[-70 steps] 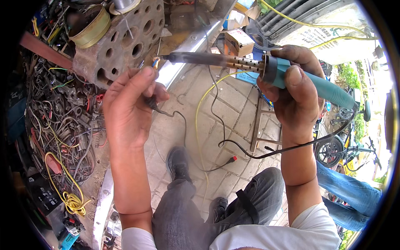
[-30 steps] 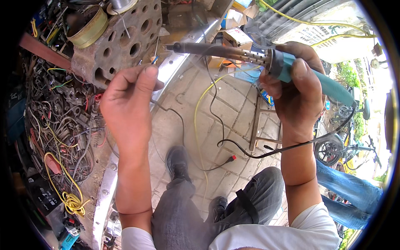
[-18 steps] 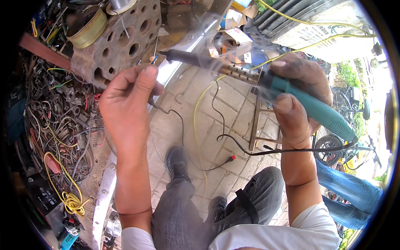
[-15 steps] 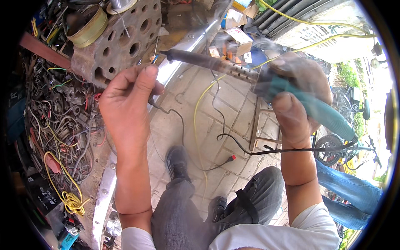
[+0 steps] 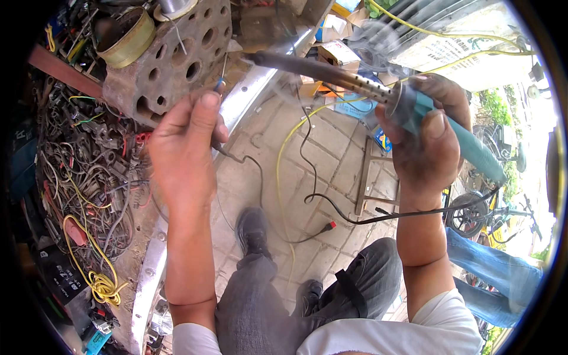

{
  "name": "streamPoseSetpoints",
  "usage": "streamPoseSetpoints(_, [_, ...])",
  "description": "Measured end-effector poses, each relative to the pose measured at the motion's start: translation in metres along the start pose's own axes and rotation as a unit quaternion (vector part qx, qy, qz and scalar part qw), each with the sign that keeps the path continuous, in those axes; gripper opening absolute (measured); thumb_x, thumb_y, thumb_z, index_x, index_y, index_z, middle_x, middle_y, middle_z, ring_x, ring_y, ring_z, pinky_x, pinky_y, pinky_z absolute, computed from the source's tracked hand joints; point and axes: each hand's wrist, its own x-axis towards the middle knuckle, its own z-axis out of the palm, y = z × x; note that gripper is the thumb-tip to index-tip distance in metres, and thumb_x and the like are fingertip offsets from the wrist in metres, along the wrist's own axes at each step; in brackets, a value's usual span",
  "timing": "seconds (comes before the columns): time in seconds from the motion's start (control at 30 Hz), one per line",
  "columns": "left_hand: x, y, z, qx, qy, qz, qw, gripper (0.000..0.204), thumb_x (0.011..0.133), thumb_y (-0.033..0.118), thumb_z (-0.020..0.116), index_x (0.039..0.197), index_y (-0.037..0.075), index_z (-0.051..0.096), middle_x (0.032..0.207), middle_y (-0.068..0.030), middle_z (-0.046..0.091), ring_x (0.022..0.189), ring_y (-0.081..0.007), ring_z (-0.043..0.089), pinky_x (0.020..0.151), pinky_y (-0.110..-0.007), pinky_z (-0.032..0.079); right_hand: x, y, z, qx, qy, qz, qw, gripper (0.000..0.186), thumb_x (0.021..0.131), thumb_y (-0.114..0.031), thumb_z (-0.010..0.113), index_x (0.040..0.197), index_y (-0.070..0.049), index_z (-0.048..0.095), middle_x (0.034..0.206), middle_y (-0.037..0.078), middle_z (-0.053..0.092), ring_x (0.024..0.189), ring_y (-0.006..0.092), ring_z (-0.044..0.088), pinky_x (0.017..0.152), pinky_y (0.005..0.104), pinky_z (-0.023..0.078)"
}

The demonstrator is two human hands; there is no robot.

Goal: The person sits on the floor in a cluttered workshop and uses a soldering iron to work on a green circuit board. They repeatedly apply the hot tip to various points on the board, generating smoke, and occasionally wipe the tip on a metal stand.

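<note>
My right hand (image 5: 427,142) grips the teal handle of a soldering iron (image 5: 378,93). Its long dark barrel points left, and the tip sits close to the fingertips of my left hand. Thin smoke drifts above the barrel. My left hand (image 5: 184,148) pinches a thin dark wire (image 5: 236,158) at the edge of the bench, beside a small blue wire end (image 5: 220,84). The wire trails down to the paved floor. The iron's black cord (image 5: 355,216) loops below my right wrist.
A rusty perforated block (image 5: 171,59) carrying a tin can (image 5: 127,38) stands on the bench at the upper left. Tangled wires and scrap (image 5: 89,183) cover the bench. A yellow cable (image 5: 284,177) crosses the paving. Cardboard boxes (image 5: 337,53) and a small stool (image 5: 370,183) stand beyond.
The soldering iron has swung and shifted slightly, its tip staying near my left fingertips. Smoke now shows above the barrel. My left hand has hardly moved.
</note>
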Motion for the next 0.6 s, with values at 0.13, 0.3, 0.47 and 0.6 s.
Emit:
streamPoseSetpoints(0.13, [-0.003, -0.007, -0.002, -0.119, -0.022, -0.027, 0.992, 0.032, 0.096, 0.018, 0.056, 0.114, -0.008, 0.056, 0.077, -0.0022, 0.049, 0.069, -0.012, 0.046, 0.064, -0.026, 0.041, 0.004, 0.011, 0.003, 0.084, 0.029, 0.015, 0.996, 0.035, 0.082, -0.024, 0.068, 0.102, 0.004, 0.059, 0.078, 0.01, 0.062, 0.06, 0.012, 0.051, 0.055, 0.0251, 0.04])
streamPoseSetpoints(0.3, [-0.005, -0.008, -0.003, -0.183, -0.04, -0.039, 0.982, 0.033, 0.095, 0.015, 0.054, 0.119, -0.008, 0.053, 0.08, -0.0046, 0.051, 0.072, -0.0133, 0.049, 0.065, -0.028, 0.043, 0.013, 0.01, 0.011, 0.12, 0.042, 0.056, 0.99, 0.032, 0.082, -0.02, 0.068, 0.101, 0.005, 0.06, 0.075, 0.009, 0.061, 0.059, 0.0113, 0.05, 0.053, 0.0242, 0.039])
streamPoseSetpoints(0.47, [-0.006, -0.014, -0.01, -0.156, -0.016, -0.051, 0.986, 0.024, 0.093, 0.013, 0.057, 0.11, -0.004, 0.056, 0.078, -0.0063, 0.056, 0.069, -0.0144, 0.052, 0.064, -0.028, 0.045, 0.02, 0.017, 0.03, 0.117, 0.022, 0.09, 0.989, 0.03, 0.083, -0.02, 0.068, 0.099, 0.005, 0.061, 0.073, 0.006, 0.061, 0.058, 0.0079, 0.051, 0.052, 0.021, 0.039])
streamPoseSetpoints(0.6, [-0.006, -0.014, -0.018, -0.138, 0.022, -0.065, 0.988, 0.016, 0.091, 0.014, 0.061, 0.097, 0.001, 0.057, 0.075, -0.0067, 0.059, 0.062, -0.0136, 0.053, 0.058, -0.024, 0.044, 0.023, 0.02, 0.037, 0.132, 0.006, 0.089, 0.987, 0.028, 0.083, -0.019, 0.068, 0.098, 0.004, 0.061, 0.07, 0.004, 0.06, 0.056, 0.0075, 0.051, 0.05, 0.0206, 0.039])
